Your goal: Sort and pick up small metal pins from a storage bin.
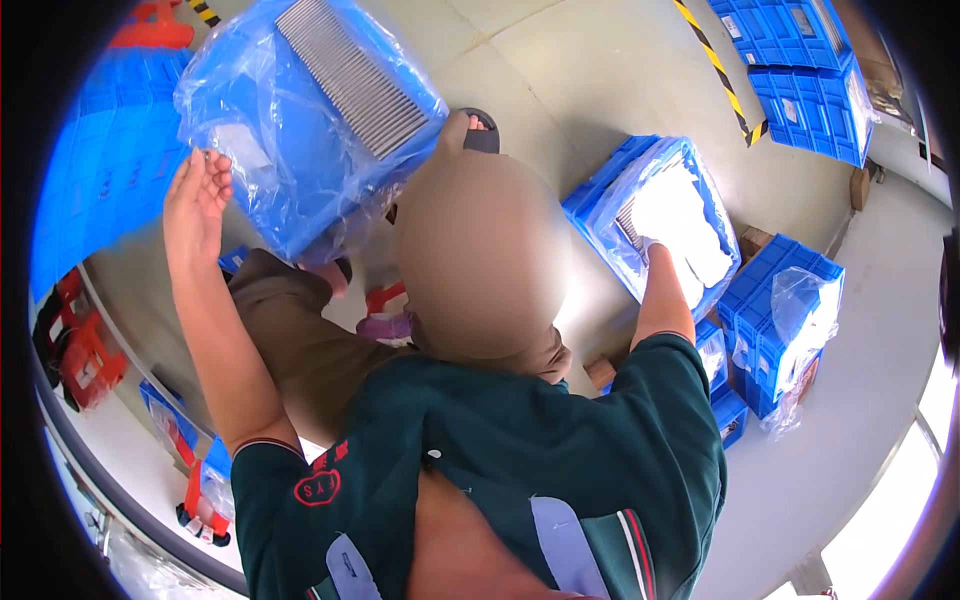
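My left hand [203, 198] is raised at the left, beside a large blue crate lined with clear plastic film [300, 190]. Its fingers are curled together, and a tiny dark thing seems to show at the fingertips, too small to name. Inside that crate lies a long row of thin, grey, closely stacked strips [350, 78]. My right hand [650, 244] reaches into a smaller film-lined blue crate [603, 177] on the right. A similar row of thin strips [628, 222] shows next to it, beside a glaring white sheet [682, 225]. The right fingers are washed out by glare and partly hidden.
Blue crates [125, 165] are stacked at the far left, with red trolley parts [92, 360] below. More stacked crates stand at the upper right [808, 105] and right [778, 310]. Yellow-black tape [715, 65] marks the floor. My knee [480, 255] rises between the two film-lined crates.
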A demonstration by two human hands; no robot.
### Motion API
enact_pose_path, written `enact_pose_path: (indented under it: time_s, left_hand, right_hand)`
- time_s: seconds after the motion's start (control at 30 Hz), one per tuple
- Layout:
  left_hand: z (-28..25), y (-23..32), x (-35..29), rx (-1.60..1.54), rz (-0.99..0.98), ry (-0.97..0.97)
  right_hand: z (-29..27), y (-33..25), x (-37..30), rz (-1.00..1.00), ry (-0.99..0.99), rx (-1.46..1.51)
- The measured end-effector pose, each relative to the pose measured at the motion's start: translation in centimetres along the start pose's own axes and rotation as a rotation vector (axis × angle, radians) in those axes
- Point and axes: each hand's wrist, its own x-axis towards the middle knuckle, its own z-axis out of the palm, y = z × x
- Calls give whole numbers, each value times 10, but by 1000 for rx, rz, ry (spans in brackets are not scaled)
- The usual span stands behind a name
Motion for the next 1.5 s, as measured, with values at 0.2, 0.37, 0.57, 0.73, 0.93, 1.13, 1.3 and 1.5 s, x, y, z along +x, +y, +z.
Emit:
enact_pose_path:
  time_s: [0.2,0.37,0.57,0.73,0.93,1.13,1.3,1.5]
  left_hand:
    - [0,3,2,6,16,-67]
    - [-2,4,-9,14,55,-13]
    - [-16,6,-20,18,54,36]
    - [-17,4,-14,13,54,47]
    - [13,9,-1,-101,77,-78]
    - [4,11,-12,-108,101,-65]
    - [23,5,-12,-174,89,-167]
    - [12,3,-17,-263,130,-158]
  right_hand:
    - [-24,46,-10,77,17,25]
    - [-83,-20,-10,-9,-482,-714]
    - [-54,-25,10,-143,-266,-447]
    - [32,-3,6,59,41,-188]
    - [12,37,-22,156,83,25]
    - [-120,-116,-137,175,-181,763]
    - [-226,-233,-193,-235,-363,1497]
    - [-272,-395,-222,-658,-585,1368]
